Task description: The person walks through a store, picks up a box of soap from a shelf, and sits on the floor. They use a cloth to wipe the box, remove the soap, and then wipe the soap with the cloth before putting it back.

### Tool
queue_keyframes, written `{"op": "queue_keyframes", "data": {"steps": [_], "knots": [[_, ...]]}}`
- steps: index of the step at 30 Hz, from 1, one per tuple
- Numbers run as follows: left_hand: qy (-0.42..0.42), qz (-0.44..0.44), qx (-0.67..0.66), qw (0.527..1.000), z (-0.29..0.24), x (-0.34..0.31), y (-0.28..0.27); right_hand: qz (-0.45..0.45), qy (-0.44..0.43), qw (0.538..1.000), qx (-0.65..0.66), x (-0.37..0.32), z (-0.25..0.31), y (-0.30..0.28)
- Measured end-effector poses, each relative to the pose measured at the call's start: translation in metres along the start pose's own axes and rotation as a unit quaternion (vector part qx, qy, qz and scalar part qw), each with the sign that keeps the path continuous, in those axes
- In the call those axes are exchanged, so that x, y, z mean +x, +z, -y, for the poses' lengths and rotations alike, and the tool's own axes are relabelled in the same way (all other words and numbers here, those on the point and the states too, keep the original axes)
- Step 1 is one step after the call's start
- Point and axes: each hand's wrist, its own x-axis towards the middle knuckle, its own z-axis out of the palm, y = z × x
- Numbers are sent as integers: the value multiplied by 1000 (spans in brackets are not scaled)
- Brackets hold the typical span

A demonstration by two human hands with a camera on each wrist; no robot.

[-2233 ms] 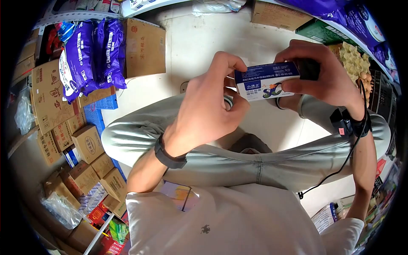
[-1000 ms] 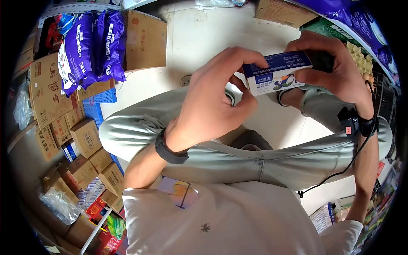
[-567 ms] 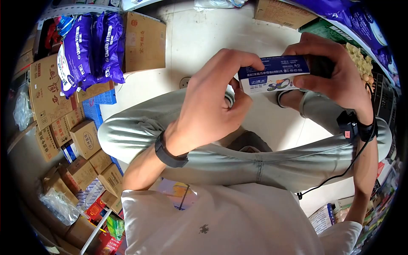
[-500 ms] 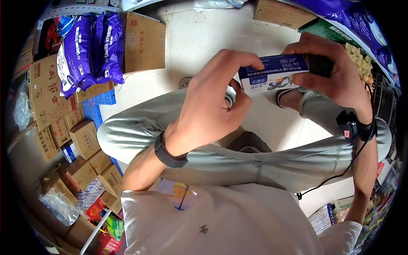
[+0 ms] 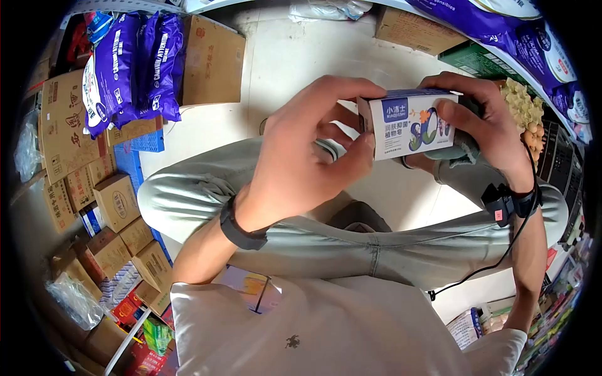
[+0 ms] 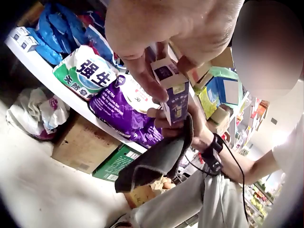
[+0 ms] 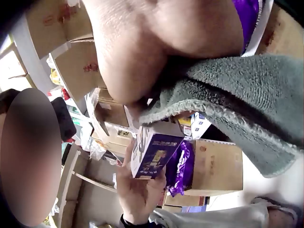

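Note:
A purple-and-white soap box [image 5: 414, 125] is held up in front of the lap, its printed white front towards the head view. My left hand [image 5: 307, 141] holds its left end, index fingertip on the top edge and thumb at the lower front corner. The right hand [image 5: 486, 119] grips the other end, thumb on the front face. A grey-green cloth [image 7: 237, 99] hangs from the right hand beside the box. Part of the cloth [image 6: 159, 164] also drapes below the box in the left wrist view.
Purple bags [image 5: 135, 69] and brown cartons [image 5: 213, 62] line the left side. More purple bags [image 5: 552, 62] fill a shelf at upper right, near an egg tray [image 5: 520, 106]. Crossed legs in pale trousers [image 5: 313, 250] lie below the hands on a light tiled floor [image 5: 301, 56].
The box has tipped so its white front shows more and its purple top less. The right hand has come lower, and the cloth beneath it shows more. Both hands stay at the box.

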Motion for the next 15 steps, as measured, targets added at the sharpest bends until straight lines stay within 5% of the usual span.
{"op": "queue_keyframes", "data": {"steps": [8, 15], "knots": [[-142, 38, -76, 986, -9, 2, -9, 38, 23, 999, 11, 0, -2, 2], [-139, 31, -61, 988, -8, -1, -6, 47, -5, 998, -30, 5, -7, 0]]}}
